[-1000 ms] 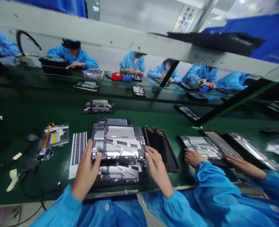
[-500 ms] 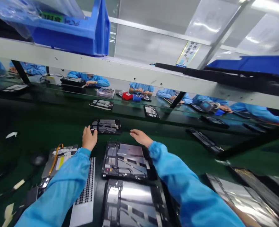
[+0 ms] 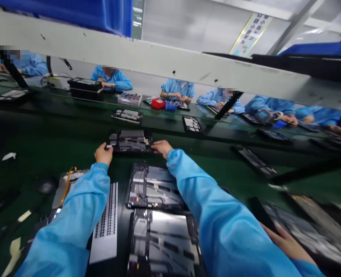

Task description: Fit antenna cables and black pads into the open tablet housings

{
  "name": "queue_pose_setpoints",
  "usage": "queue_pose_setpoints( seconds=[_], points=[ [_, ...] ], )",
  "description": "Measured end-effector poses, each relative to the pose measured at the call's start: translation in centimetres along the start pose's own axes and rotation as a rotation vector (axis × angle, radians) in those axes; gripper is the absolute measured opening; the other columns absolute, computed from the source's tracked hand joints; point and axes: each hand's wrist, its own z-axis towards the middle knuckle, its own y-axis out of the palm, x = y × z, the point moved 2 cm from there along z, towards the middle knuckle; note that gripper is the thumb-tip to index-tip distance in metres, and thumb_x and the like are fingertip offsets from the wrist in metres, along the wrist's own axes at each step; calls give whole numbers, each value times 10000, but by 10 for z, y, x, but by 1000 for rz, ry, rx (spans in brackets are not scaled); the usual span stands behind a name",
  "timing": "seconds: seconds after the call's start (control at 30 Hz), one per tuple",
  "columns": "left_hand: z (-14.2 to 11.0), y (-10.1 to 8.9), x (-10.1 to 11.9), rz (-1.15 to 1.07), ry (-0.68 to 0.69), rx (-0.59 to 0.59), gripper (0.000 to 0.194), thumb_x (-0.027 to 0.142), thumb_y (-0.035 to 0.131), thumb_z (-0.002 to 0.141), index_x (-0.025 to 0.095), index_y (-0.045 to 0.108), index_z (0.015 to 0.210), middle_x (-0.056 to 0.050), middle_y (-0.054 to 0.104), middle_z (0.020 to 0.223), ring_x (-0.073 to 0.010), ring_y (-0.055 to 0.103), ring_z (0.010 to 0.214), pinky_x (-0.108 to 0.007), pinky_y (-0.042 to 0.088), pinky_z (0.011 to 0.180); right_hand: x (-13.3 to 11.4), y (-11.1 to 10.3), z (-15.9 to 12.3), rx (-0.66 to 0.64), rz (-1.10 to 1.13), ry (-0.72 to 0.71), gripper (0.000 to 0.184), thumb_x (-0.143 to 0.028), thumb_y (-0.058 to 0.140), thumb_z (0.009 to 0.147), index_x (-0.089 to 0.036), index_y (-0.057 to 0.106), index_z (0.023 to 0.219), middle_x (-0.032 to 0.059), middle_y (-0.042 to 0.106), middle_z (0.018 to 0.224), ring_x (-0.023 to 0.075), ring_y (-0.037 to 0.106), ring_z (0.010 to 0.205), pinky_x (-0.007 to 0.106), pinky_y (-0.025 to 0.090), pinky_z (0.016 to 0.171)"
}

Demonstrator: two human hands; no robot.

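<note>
An opened tablet (image 3: 130, 141), its grey inner plates and dark ribbon cables showing, lies farthest out in front of me, between my hands. My left hand (image 3: 103, 154) is closed on its left edge. At its right edge my right hand (image 3: 161, 147) pinches the corner, thumb and fingers together. Nearer to me lies a second opened tablet (image 3: 156, 186), partly covered by my right sleeve. A third opened tablet (image 3: 161, 242) is closest to my body. Beside my left forearm stands a white strip with rows of black marks (image 3: 108, 215).
Another person's hand (image 3: 288, 242) touches a tablet at lower right. On the left are a grey part with an orange ribbon (image 3: 68, 184) and tape scraps (image 3: 14, 254). A white shelf beam (image 3: 147, 57) crosses above. People in blue sleeves work beyond the conveyor (image 3: 161, 127).
My right hand has moved left onto the far tablet's right edge, and my left hand has closed on its left edge. The view has tilted down. Another person's hand shows more at lower right.
</note>
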Motion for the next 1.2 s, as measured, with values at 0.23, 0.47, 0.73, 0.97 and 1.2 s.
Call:
queue_pose_setpoints(
  seconds=[0.23,0.47,0.73,0.97,1.2],
  points=[
    [-158,-115,76,-151,428,42,549,445,679,846,218,599,1339,-59,614,1202,-196,613,1083,-338,500,1002,26,-99,-200,120,151,-216,391,-356,679,887,-170,692,1230,78,720,1195,230,664,1082,394,542,960],
    [-353,-146,-17,-53,387,-190,508,483,609,894,369,542,1384,-49,612,1158,-215,643,1079,-332,558,921,172,-104,-387,282,52,-68,517,-603,710,774,-239,761,1138,118,702,1244,324,641,1188,483,497,1048],
    [-329,-94,-80,-28,375,-342,422,542,589,868,299,669,1204,-62,671,1197,-276,630,1159,-464,512,1038,227,-99,-353,302,-173,-187,444,-555,638,821,-217,774,1073,136,700,1080,294,663,1067,494,505,1009],
    [-192,-40,-31,65,397,-549,1117,504,813,648,149,249,1545,-207,291,1602,-375,263,1489,-527,308,1188,173,-107,-227,139,-182,-231,840,-508,799,641,-155,558,1364,169,554,1414,314,535,1309,484,414,1117],
    [-166,-17,-17,85,440,-672,847,397,763,742,215,397,1484,-110,616,1376,-282,611,1238,-400,511,1022,171,-104,-195,53,-329,-231,655,-498,770,693,-147,649,1233,112,718,1119,290,686,971,441,555,891]
  ],
)
